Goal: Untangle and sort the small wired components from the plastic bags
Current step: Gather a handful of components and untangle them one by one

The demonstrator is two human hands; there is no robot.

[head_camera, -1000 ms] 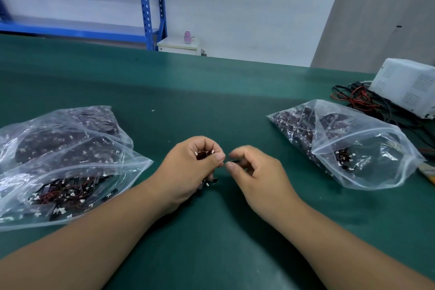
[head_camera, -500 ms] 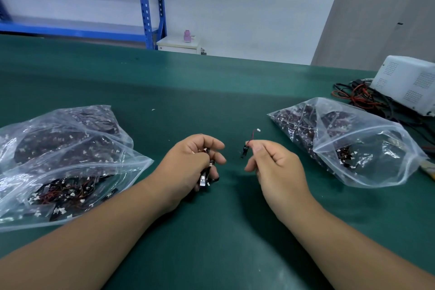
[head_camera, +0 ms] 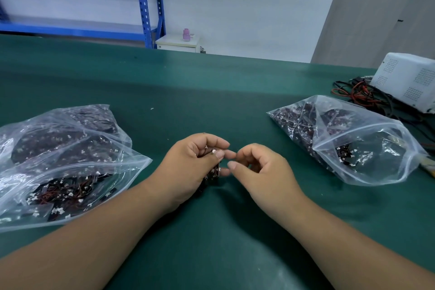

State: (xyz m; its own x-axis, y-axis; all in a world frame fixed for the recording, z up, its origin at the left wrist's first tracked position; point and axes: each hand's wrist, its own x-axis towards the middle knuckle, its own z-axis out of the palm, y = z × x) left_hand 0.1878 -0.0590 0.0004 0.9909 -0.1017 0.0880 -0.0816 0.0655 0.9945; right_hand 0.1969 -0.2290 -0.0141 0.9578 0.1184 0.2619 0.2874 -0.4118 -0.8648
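The desk [head_camera: 211, 92] wears a smooth, matt dark-green covering with a faint sheen. The left bag [head_camera: 58, 160], left of the left grip [head_camera: 190, 167], and the right bag [head_camera: 367, 148], right of the right grip [head_camera: 263, 174], are clear, glossy, crinkled plastic. The wired components [head_camera: 212, 175] in the left grip look like thin plastic-coated leads with small white plastic plugs.

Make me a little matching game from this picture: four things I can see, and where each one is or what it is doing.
Things:
1. left hand
2. left bag
3. white box
4. pink bottle

Places or states:
A. on a small white cabinet beyond the table
B. grips a clump of wired components
C. at the table's far right, beside tangled cables
D. lies at the left of the green table

Pairs: 1-B, 2-D, 3-C, 4-A.
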